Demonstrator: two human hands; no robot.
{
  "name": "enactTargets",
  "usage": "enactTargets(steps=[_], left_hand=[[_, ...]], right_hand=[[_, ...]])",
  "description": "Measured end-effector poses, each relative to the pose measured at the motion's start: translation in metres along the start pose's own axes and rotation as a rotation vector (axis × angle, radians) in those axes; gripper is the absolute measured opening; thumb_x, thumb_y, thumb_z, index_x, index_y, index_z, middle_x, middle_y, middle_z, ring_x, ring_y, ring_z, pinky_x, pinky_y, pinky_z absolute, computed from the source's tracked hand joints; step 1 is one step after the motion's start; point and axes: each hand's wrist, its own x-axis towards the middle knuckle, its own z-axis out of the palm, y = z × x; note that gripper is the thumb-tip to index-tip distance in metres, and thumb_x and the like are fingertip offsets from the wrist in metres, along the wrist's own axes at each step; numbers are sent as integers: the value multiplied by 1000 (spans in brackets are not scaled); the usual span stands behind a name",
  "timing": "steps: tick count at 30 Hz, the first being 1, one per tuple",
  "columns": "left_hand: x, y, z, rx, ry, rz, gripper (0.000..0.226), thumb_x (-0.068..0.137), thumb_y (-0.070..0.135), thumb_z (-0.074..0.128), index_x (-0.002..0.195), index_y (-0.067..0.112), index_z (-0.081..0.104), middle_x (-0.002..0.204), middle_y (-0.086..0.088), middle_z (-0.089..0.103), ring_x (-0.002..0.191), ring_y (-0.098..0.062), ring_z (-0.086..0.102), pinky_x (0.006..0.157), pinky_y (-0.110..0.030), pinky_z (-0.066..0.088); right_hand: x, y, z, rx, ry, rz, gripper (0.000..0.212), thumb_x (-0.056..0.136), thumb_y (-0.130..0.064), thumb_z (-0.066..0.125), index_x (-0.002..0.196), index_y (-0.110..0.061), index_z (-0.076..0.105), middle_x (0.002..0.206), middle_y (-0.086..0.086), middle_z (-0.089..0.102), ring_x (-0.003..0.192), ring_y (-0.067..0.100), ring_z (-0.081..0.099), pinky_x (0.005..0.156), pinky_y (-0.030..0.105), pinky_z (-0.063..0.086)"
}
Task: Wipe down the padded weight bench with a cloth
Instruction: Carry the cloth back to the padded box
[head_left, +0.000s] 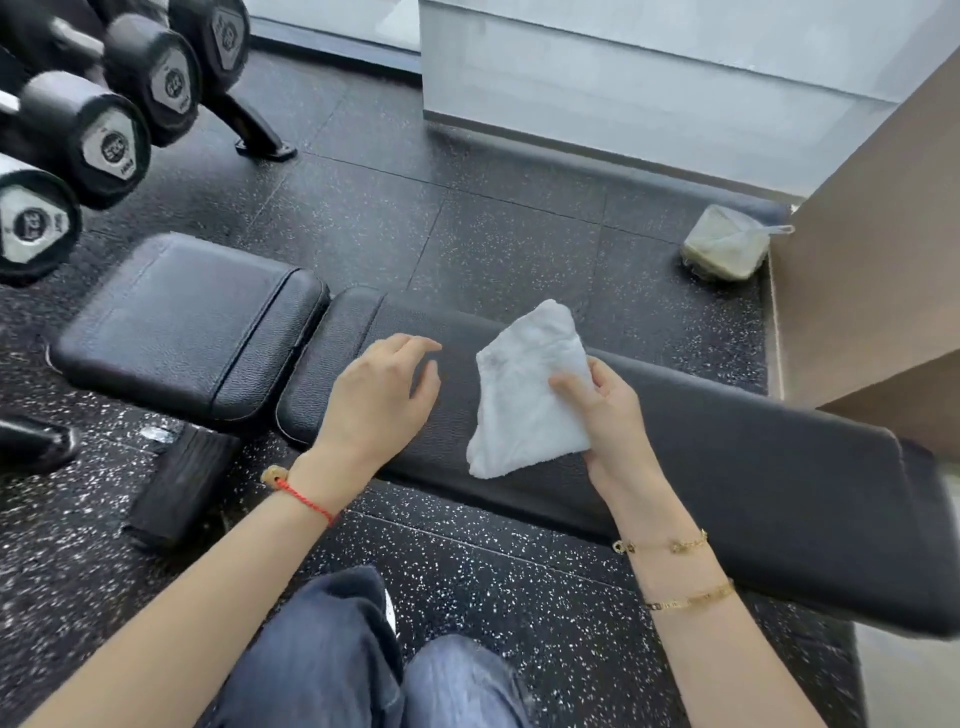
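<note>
Right hand (602, 410) grips the folded cloth (524, 389) above the worktop (753, 467), whose long axis runs left–right; the open left hand (379, 395) hovers just left of the cloth.

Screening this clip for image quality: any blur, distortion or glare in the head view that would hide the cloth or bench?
Head view: wide-angle bending curves the bench and the dumbbells towards the edges; the dumbbell labels are soft and unreadable. Lighting is even and diffuse, with only a mild sheen on the padding. The white cloth in the right hand is bright but keeps its texture; the left hand is sharp.
</note>
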Motion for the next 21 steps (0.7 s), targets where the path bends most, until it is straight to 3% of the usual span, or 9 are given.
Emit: enactTargets(steps=[9,13,16,21], left_hand=[[-83,77,-203,-107,75,-203,25,97,23,52,117,17,66,116,4,67,107,-15,62,92,-35,52],[-138,129,-295,-110,125,-250,25,97,23,53,118,19,66,115,7,67,106,-11,61,93,-29,50],[-180,168,-353,-95,154,-286,26,96,22,53,119,18,65,116,5,67,108,-14,61,96,-35,50],[-255,226,-420,-96,217,-377,26,97,22,53,120,17,65,117,4,67,109,-17,61,94,-38,51]], right_hand=[[-126,-160,12,2,-107,123,14,91,-13,64,104,-9,67,106,10,72,95,22,68,75,35,53],[-198,-233,11,-1,-166,137,28,91,-14,63,113,2,63,107,13,70,96,25,66,75,36,51],[-257,-279,9,-1,-245,118,36,87,-18,64,114,5,61,106,13,67,97,26,64,77,38,49],[-346,-334,9,1,-352,113,21,73,-28,62,89,-16,67,89,5,63,84,21,58,71,32,43]])
